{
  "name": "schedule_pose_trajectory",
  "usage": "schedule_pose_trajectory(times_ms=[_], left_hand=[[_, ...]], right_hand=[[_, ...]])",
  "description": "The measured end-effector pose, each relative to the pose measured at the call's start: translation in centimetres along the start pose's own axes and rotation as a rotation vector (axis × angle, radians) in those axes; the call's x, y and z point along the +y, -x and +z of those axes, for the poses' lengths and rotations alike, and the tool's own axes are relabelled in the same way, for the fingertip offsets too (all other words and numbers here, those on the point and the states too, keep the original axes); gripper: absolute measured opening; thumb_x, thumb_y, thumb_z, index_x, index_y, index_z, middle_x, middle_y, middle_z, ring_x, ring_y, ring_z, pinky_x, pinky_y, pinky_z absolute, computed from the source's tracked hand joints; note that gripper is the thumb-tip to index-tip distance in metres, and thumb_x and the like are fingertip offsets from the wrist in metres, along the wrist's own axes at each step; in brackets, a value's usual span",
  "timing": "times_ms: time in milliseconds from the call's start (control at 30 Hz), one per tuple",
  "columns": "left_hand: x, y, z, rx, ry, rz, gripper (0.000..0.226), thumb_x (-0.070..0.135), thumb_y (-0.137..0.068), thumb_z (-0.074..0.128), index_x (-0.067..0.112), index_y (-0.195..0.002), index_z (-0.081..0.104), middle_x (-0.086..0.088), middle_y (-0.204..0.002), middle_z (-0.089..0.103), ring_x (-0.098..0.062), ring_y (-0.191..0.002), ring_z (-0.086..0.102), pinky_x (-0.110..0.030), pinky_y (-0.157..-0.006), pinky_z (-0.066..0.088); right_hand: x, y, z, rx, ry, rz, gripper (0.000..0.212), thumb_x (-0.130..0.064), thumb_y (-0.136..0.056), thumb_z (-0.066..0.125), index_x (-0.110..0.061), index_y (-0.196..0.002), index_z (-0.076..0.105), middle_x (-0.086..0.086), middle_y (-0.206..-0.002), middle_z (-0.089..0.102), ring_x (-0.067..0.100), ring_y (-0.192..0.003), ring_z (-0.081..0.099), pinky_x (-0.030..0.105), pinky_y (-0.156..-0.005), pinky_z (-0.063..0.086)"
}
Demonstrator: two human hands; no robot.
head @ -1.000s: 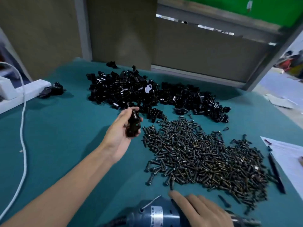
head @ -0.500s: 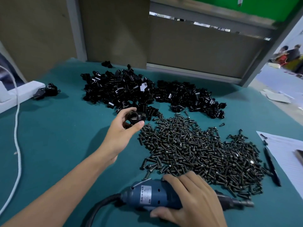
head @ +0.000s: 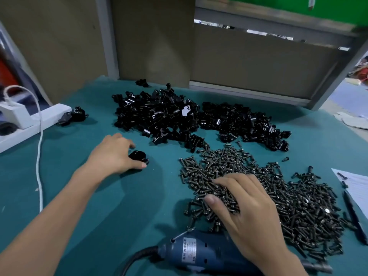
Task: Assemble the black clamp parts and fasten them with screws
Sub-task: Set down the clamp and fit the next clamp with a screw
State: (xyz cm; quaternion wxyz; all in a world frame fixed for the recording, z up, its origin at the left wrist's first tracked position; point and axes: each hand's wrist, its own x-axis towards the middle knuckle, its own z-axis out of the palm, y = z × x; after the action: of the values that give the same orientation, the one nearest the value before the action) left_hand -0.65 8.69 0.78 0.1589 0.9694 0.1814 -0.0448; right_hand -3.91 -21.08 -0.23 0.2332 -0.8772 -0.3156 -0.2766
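My left hand (head: 113, 156) holds a black clamp (head: 138, 156) down on the green mat, thumb and fingers curled around it. My right hand (head: 245, 206) reaches into the pile of dark screws (head: 278, 196), fingers spread and bent over the screws; whether it pinches one is hidden. A large heap of black clamp parts (head: 159, 114) lies at the back, with a second heap (head: 245, 124) to its right. The blue electric screwdriver (head: 199, 253) lies on the mat below my right wrist.
A white power strip (head: 29, 124) with a white cable (head: 39, 156) sits at the left edge, and a finished black clamp (head: 72, 116) lies beside it. A paper sheet (head: 356, 188) and a black pen (head: 354, 218) lie at the right. Brown panels close the back.
My left hand lowered the clamp from the air onto the mat, further left. My right hand let go of the screwdriver and moved up into the screw pile.
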Motion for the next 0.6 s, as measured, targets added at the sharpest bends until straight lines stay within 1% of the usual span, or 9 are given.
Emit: schedule_pose_trajectory(times_ms=[67, 133, 167, 233, 267, 400, 467, 533, 600], left_hand=[[1.5, 0.3, -0.1, 0.141, -0.019, 0.092, 0.069, 0.057, -0.077, 0.074, 0.023, -0.134, 0.056, -0.007, -0.132, 0.051, -0.027, -0.125, 0.039, -0.042, -0.103, 0.04], [4.2, 0.3, -0.1, 0.301, 0.008, 0.236, 0.052, 0.05, -0.084, 0.07, 0.025, -0.128, 0.061, -0.004, -0.124, 0.057, -0.026, -0.12, 0.044, -0.041, -0.098, 0.043], [5.8, 0.2, 0.1, 0.348, 0.051, 0.302, 0.041, 0.045, -0.088, 0.068, 0.026, -0.123, 0.064, -0.002, -0.119, 0.061, -0.025, -0.116, 0.05, -0.04, -0.094, 0.046], [9.3, -0.5, 0.6, 0.371, 0.141, 0.381, 0.024, 0.036, -0.092, 0.065, 0.024, -0.113, 0.068, 0.002, -0.111, 0.065, -0.023, -0.106, 0.059, -0.036, -0.084, 0.048], [11.1, -1.1, 1.2, 0.369, 0.146, 0.393, 0.021, 0.033, -0.094, 0.064, 0.022, -0.111, 0.068, 0.001, -0.109, 0.066, -0.023, -0.102, 0.061, -0.035, -0.079, 0.047], [15.3, -4.1, 4.2, 0.336, -0.022, 0.376, 0.025, 0.024, -0.096, 0.061, 0.01, -0.117, 0.06, -0.007, -0.112, 0.061, -0.027, -0.101, 0.059, -0.037, -0.071, 0.043], [15.5, -5.1, 6.0, 0.309, -0.043, 0.359, 0.022, 0.009, -0.094, 0.059, 0.009, -0.115, 0.057, -0.009, -0.11, 0.057, -0.026, -0.091, 0.055, -0.035, -0.066, 0.039], [15.1, -5.6, 7.1, 0.329, 0.009, 0.343, 0.027, -0.001, -0.091, 0.056, 0.01, -0.115, 0.058, -0.008, -0.105, 0.056, -0.024, -0.083, 0.051, -0.034, -0.063, 0.039], [14.7, -5.8, 7.4, 0.348, 0.17, 0.34, 0.03, 0.0, -0.091, 0.058, 0.013, -0.118, 0.061, -0.008, -0.105, 0.06, -0.026, -0.087, 0.058, -0.035, -0.066, 0.046]], right_hand=[[0.1, -0.4, 0.6, 0.007, -0.02, 0.019, 0.054, -0.059, -0.098, 0.039, -0.016, -0.101, 0.071, -0.008, -0.097, 0.065, 0.01, -0.091, 0.058, 0.025, -0.076, 0.047], [0.0, -0.4, 1.0, 0.004, -0.043, 0.04, 0.051, -0.058, -0.099, 0.039, -0.017, -0.101, 0.07, -0.01, -0.097, 0.065, 0.01, -0.091, 0.059, 0.025, -0.077, 0.048], [0.1, -0.4, 1.1, 0.001, -0.06, 0.046, 0.048, -0.056, -0.099, 0.041, -0.018, -0.101, 0.07, -0.01, -0.097, 0.065, 0.01, -0.091, 0.059, 0.024, -0.077, 0.047], [0.1, -0.3, 1.3, -0.002, -0.094, 0.051, 0.041, -0.051, -0.098, 0.046, -0.018, -0.099, 0.07, -0.011, -0.096, 0.065, 0.01, -0.091, 0.059, 0.023, -0.077, 0.046], [0.2, -0.2, 1.3, -0.003, -0.104, 0.05, 0.039, -0.049, -0.097, 0.048, -0.017, -0.099, 0.071, -0.011, -0.096, 0.065, 0.01, -0.091, 0.059, 0.023, -0.077, 0.046], [0.2, -0.1, 1.3, -0.005, -0.133, 0.031, 0.037, -0.047, -0.098, 0.048, -0.017, -0.097, 0.071, -0.012, -0.093, 0.064, 0.009, -0.09, 0.059, 0.022, -0.077, 0.047], [0.1, -0.1, 1.3, 0.0, -0.154, 0.024, 0.039, -0.048, -0.099, 0.047, -0.018, -0.096, 0.071, -0.012, -0.092, 0.064, 0.007, -0.089, 0.059, 0.022, -0.077, 0.046], [0.1, 0.0, 1.4, 0.006, -0.171, 0.014, 0.039, -0.048, -0.099, 0.047, -0.018, -0.096, 0.072, -0.012, -0.091, 0.065, 0.007, -0.089, 0.059, 0.022, -0.076, 0.047], [0.1, 0.0, 1.5, 0.01, -0.182, 0.011, 0.039, -0.047, -0.099, 0.048, -0.017, -0.095, 0.072, -0.012, -0.09, 0.065, 0.007, -0.088, 0.06, 0.022, -0.075, 0.047]])
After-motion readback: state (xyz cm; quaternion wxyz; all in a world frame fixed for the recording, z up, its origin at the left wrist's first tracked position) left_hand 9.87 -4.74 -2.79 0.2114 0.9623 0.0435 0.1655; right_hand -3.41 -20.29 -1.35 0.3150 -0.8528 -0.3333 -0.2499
